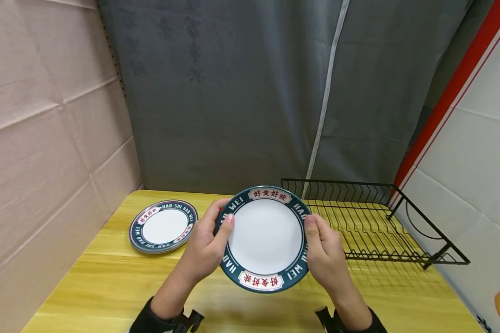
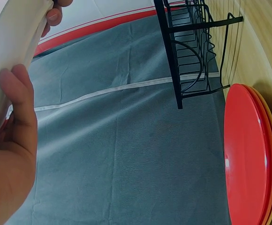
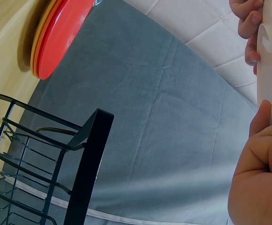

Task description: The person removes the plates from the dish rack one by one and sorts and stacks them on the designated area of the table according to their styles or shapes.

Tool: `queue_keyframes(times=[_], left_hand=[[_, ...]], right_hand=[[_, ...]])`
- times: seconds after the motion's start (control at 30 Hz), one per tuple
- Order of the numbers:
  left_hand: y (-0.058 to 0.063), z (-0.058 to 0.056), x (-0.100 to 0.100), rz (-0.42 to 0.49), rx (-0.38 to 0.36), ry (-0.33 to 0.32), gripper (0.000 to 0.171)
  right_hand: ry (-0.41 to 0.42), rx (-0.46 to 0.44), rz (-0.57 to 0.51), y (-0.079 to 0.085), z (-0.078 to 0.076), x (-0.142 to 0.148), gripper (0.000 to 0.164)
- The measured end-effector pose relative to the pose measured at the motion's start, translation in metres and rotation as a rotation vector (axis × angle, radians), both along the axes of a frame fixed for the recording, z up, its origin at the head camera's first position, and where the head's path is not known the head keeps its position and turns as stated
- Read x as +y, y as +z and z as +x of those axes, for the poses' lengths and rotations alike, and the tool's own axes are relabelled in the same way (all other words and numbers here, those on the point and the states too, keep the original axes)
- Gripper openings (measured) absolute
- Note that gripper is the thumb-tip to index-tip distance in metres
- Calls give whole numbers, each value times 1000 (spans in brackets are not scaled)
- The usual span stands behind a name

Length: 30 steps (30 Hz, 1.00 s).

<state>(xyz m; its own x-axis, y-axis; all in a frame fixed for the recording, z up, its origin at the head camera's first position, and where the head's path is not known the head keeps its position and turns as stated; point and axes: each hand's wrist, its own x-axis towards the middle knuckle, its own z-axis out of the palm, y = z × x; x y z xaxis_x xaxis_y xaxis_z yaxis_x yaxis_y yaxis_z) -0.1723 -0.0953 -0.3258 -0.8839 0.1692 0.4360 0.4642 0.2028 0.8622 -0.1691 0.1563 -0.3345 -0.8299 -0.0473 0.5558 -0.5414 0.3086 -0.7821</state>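
My left hand [image 1: 204, 249] grips the left rim of a round plate [image 1: 266, 236], its thumb on the upper face. On the opposite rim, my right hand [image 1: 327, 252] holds the same plate with its thumb on top. The plate has a white centre and a dark green band with white letters and red characters. It is tilted toward the head camera, raised over the table. Both wrist views catch the plate's pale underside. A stack of red plates [image 2: 246, 154] with an orange one at the bottom lies beyond it, mostly hidden in the head view.
A few green-rimmed plates [image 1: 164, 226] are stacked at the table's left. At the right stands a black wire dish rack [image 1: 337, 181] on the wooden table [image 1: 108, 277]. A grey curtain [image 1: 216, 92] hangs behind, with pale walls on both sides.
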Motion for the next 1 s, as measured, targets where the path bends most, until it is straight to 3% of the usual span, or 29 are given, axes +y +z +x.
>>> queue_keyframes(times=[0.3, 0.5, 0.63, 0.8, 0.9, 1.0], left_hand=[[-2, -3, 0, 6, 82, 20, 32], [-1, -9, -13, 55, 33, 98, 33], [2, -17, -32, 103, -4, 223, 35], [5, -30, -70, 95, -45, 442, 39], [1, -38, -101, 64, -137, 586, 45], [-10, -46, -134, 47, -260, 674, 52]], right_hand=[[29, -77, -13, 0, 3, 1, 29], [77, -106, -10, 1, 0, 6, 29], [88, -96, 5, 4, -3, 12, 31], [66, -69, 15, 9, -2, 22, 31], [54, -64, 10, 13, -2, 26, 31], [53, -68, 5, 15, -3, 29, 30]])
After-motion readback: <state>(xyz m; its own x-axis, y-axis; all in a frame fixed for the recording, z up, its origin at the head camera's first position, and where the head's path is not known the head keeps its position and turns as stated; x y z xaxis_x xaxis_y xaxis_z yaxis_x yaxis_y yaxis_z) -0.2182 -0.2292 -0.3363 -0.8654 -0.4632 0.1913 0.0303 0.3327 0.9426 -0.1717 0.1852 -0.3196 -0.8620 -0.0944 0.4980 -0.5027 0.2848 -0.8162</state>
